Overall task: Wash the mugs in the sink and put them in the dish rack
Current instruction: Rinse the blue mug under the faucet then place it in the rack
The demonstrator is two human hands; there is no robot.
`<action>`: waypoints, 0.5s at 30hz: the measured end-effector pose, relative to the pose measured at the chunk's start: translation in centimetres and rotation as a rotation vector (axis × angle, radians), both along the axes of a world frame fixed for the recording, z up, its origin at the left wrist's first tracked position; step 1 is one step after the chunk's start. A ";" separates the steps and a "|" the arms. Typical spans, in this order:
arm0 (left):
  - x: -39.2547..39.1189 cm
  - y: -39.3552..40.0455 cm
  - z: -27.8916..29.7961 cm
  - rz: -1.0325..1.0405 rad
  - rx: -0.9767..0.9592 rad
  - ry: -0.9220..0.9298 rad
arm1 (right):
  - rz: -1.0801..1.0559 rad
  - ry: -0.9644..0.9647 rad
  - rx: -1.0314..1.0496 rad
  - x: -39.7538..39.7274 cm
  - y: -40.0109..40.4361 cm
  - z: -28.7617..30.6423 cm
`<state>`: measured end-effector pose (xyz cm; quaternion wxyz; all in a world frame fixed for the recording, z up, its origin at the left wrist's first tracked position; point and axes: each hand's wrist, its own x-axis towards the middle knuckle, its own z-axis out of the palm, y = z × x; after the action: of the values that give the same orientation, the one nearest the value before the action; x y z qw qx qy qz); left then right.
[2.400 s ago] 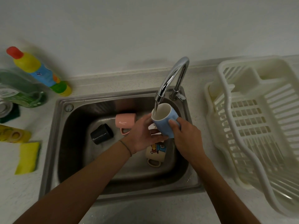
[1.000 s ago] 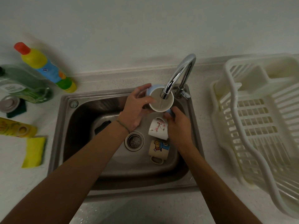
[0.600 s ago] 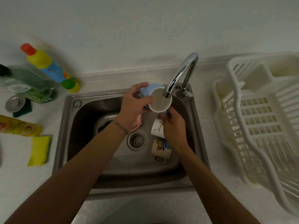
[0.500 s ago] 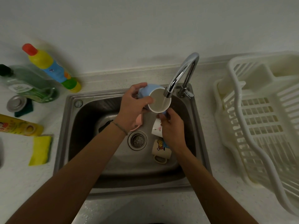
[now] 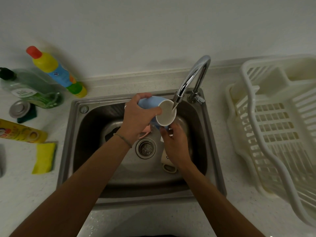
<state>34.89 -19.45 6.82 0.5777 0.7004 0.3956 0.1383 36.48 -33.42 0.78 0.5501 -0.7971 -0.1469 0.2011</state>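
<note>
My left hand (image 5: 136, 120) grips a blue mug (image 5: 150, 104) around its body, tilted with the white mouth toward the tap. Water runs from the faucet (image 5: 193, 77) into the mug. My right hand (image 5: 174, 146) is just below it, with blurred fingers reaching up to the mug's underside by the handle. In the steel sink (image 5: 71, 134) lie a black mug (image 5: 112, 132), a pink mug (image 5: 145, 133) mostly hidden behind my left hand, and a cream mug (image 5: 168, 166) under my right wrist. The white dish rack (image 5: 246, 106) stands to the right, holding nothing.
The drain strainer (image 5: 145, 148) sits mid-sink. On the counter to the left are a yellow bottle with a red cap (image 5: 56, 71), a green bottle (image 5: 32, 93), a metal plug (image 5: 19, 108), a yellow pack (image 5: 20, 132) and a yellow sponge (image 5: 44, 158).
The blue mug rose from mid-sink to the back under the spout and tipped sideways. My left hand took it around the body, and my right hand dropped beneath it.
</note>
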 end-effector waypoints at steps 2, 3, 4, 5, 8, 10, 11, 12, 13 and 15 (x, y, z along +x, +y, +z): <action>-0.2 0.0 -0.2 -0.012 0.012 0.051 | -0.003 0.011 0.006 -0.6 -0.2 0.1; -0.4 0.1 -0.3 -0.018 0.009 0.086 | -0.006 0.019 0.009 -0.9 -0.2 0.1; -0.5 0.1 -0.3 -0.026 0.005 0.121 | -0.006 0.030 0.006 -1.2 -0.3 0.0; -0.6 0.0 -0.3 -0.034 0.002 0.153 | -0.004 0.046 -0.003 -1.5 -0.4 -0.1; -0.9 0.0 -0.1 -0.052 -0.023 0.207 | 0.005 0.114 -0.035 -2.2 -0.7 -0.2; -1.0 0.0 0.1 -0.084 -0.053 0.259 | 0.011 0.155 -0.050 -2.7 -1.0 -0.1; -1.1 0.0 0.1 -0.102 -0.071 0.286 | 0.018 0.178 -0.057 -2.9 -1.1 0.0; -1.1 0.0 0.1 -0.121 -0.087 0.305 | 0.025 0.201 -0.061 -3.2 -1.2 0.1; -1.2 0.0 0.1 -0.139 -0.103 0.317 | 0.027 0.221 -0.066 -3.5 -1.3 0.2; -1.3 0.0 0.1 -0.172 -0.151 0.337 | 0.030 0.231 -0.084 -4.1 -1.6 0.1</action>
<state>33.56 -19.40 6.87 0.5640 0.6995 0.4346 -0.0611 32.42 -35.02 0.84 0.5265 -0.7886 -0.0859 0.3059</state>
